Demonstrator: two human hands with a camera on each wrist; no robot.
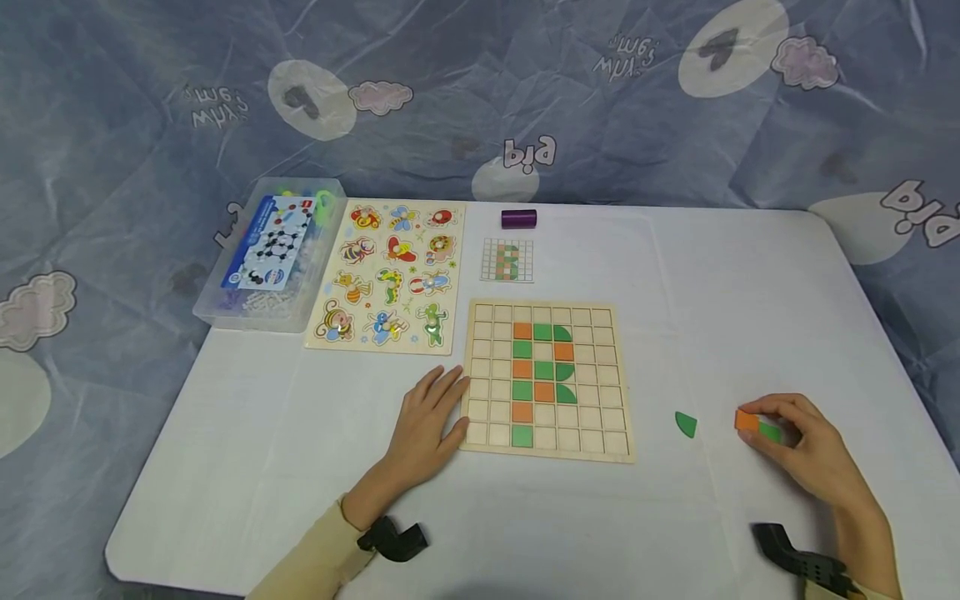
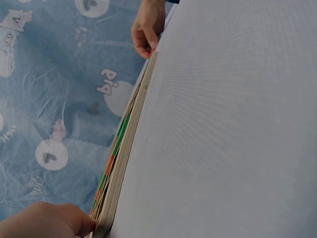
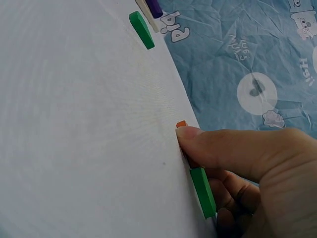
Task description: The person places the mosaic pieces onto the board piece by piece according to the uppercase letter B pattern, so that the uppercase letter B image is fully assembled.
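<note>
A wooden grid board (image 1: 598,398) lies in the middle of the table, with orange and green pieces in some of its squares. My left hand (image 1: 427,425) rests at the board's left edge, fingers extended; its thumb (image 2: 81,220) touches the edge in the left wrist view. Off to the right, my right hand (image 1: 806,446) pinches an orange square block (image 1: 746,421) between thumb and fingers. Right beside that block is a green block (image 3: 203,192), partly covered by the hand in the head view. A green quarter-round piece (image 1: 686,424) lies between the board and my right hand.
Behind the board are a small card with a coloured grid pattern (image 1: 507,261) and a purple cylinder (image 1: 519,219). An insect picture board (image 1: 384,275) lies at the back left, next to a clear plastic box (image 1: 247,319) with a blue-labelled card.
</note>
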